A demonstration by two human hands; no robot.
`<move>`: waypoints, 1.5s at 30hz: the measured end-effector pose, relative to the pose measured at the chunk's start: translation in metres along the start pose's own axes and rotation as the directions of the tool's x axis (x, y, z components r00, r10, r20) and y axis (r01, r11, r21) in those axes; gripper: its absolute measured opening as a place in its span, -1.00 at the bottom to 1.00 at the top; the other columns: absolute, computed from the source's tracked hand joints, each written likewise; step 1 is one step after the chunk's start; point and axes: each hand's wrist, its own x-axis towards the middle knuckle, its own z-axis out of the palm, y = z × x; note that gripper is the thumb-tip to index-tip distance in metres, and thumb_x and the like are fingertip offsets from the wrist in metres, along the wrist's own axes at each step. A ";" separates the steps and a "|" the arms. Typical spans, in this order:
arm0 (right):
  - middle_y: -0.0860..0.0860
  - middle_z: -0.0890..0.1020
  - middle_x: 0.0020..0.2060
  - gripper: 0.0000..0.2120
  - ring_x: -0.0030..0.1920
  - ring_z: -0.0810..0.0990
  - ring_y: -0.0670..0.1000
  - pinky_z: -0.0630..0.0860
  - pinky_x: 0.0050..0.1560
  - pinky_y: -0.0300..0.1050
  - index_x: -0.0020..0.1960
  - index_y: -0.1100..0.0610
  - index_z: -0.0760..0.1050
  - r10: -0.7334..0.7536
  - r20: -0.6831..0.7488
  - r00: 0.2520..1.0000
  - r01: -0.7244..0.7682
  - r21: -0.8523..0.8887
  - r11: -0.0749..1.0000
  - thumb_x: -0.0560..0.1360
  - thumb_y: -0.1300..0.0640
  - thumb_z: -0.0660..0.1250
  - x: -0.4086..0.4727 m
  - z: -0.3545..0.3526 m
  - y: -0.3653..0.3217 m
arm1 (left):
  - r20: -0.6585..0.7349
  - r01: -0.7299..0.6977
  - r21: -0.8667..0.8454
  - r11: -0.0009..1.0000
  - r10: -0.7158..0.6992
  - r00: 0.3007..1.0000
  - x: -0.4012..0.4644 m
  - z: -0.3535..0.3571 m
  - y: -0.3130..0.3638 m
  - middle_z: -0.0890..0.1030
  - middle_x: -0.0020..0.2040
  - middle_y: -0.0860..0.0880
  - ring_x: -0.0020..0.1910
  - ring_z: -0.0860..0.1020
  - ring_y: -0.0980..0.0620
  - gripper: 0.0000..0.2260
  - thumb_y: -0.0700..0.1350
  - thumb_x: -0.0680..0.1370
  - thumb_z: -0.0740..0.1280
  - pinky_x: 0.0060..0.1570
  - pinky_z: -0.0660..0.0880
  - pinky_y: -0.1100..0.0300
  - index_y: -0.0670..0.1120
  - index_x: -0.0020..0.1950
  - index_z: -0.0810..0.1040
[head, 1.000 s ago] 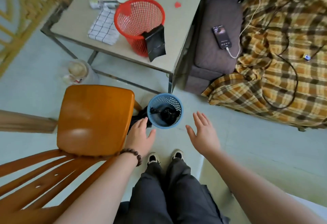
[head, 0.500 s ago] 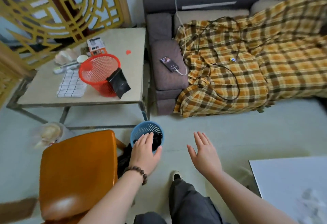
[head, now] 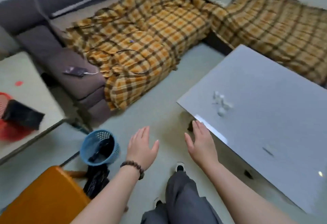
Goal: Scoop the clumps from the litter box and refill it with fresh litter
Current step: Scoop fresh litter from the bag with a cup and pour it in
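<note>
A: Biggest first? Grey sofa (head: 58, 53) along the far side, draped with an orange plaid blanket (head: 145, 46) running round the corner to the right.

B: Next, pale grey bench (head: 265, 117) at right, glossy top, a few small whitish scraps (head: 221, 103) near its middle, too blurred to name. Then a beige bench (head: 26, 89) at the left edge.

A: Carrying what?

B: Red mesh basket (head: 7, 117) at its left edge, cut off by the frame, with a black flat thing (head: 23, 115) leaning against it. Small red spot (head: 18, 83) further back on the top.

A: Lower left?

B: Orange wooden chair seat (head: 44, 197), blurred. Just beyond its corner, a blue mesh basket (head: 100, 147) on the floor, tipped toward the camera, something black inside. Black crumpled bag (head: 97, 179) below it, touching the chair's edge.

A: And the hands?

B: Left hand (head: 141, 145), beaded bracelet (head: 132, 166) at the wrist, fingers straight and spread wide, holding nothing, in the air just right of the blue basket, apart from it. Right hand (head: 201, 142) likewise flat and wide, holding nothing, fingertips at the near corner of the grey bench; touching or not, cannot tell.

A: Smaller bits?

B: Dark phone (head: 74, 71) on the sofa arm with a white cable plugged in. Grey trouser legs and two shoes at the bottom.

A: Litter box, scoop, fresh litter?

B: Cannot tell where; nothing recognisable as such.
</note>
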 end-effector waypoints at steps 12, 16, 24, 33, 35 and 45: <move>0.10 0.22 0.49 -0.44 0.51 0.10 0.04 0.01 0.50 -0.10 0.49 0.22 0.17 0.559 -0.301 0.773 -0.524 0.195 0.829 0.59 -0.04 0.14 -0.151 -0.090 0.202 | 0.316 -0.543 0.091 0.835 0.493 0.811 -0.045 0.114 0.221 0.21 0.52 -0.05 0.51 0.12 -0.01 -0.42 0.13 0.59 0.14 0.47 0.04 0.07 -0.09 0.53 0.12; 0.10 0.22 0.49 -0.44 0.51 0.11 0.04 0.04 0.50 -0.09 0.49 0.22 0.17 0.684 -0.340 0.645 -0.622 0.286 0.729 0.59 -0.04 0.15 -0.215 -0.116 0.272 | 0.410 -0.672 0.096 0.734 0.586 0.699 -0.081 0.165 0.299 0.19 0.53 -0.04 0.51 0.10 -0.01 -0.42 0.13 0.60 0.12 0.48 0.04 0.07 -0.09 0.54 0.10; 0.11 0.25 0.48 -0.40 0.50 0.13 0.06 0.06 0.50 -0.05 0.49 0.20 0.18 0.830 -0.382 0.407 -0.758 0.365 0.540 0.57 -0.13 0.06 -0.370 -0.167 0.435 | 0.545 -0.836 0.045 0.546 0.688 0.479 -0.199 0.302 0.471 0.18 0.53 -0.03 0.52 0.08 -0.02 -0.43 0.13 0.60 0.11 0.48 0.02 0.09 -0.09 0.54 0.11; -0.01 0.12 0.53 -0.42 0.53 0.00 -0.03 -0.01 0.51 -0.11 0.53 0.13 0.07 0.920 -0.356 0.165 -0.794 0.505 0.337 0.60 -0.12 0.05 -0.486 -0.209 0.542 | 0.629 -0.954 -0.013 0.298 0.745 0.224 -0.301 0.394 0.608 0.19 0.53 -0.03 0.51 0.10 -0.01 -0.43 0.14 0.60 0.09 0.47 0.05 0.08 -0.09 0.54 0.09; 0.00 0.13 0.52 -0.42 0.52 0.01 -0.02 0.00 0.51 -0.10 0.53 0.13 0.07 0.929 -0.351 0.120 -0.799 0.521 0.300 0.60 -0.12 0.05 -0.498 -0.217 0.560 | 0.647 -0.966 -0.010 0.259 0.738 0.191 -0.312 0.412 0.630 0.18 0.53 -0.03 0.51 0.09 -0.01 -0.42 0.15 0.60 0.07 0.48 0.03 0.09 -0.09 0.55 0.08; 0.02 0.14 0.52 -0.41 0.52 0.02 -0.01 0.05 0.51 -0.05 0.53 0.14 0.07 0.954 -0.299 -0.025 -0.807 0.569 0.157 0.60 -0.11 0.06 -0.528 -0.266 0.693 | 0.705 -0.983 -0.047 0.176 0.703 0.092 -0.332 0.521 0.757 0.18 0.53 -0.06 0.52 0.08 -0.03 -0.42 0.16 0.60 0.07 0.49 0.01 0.10 -0.10 0.54 0.09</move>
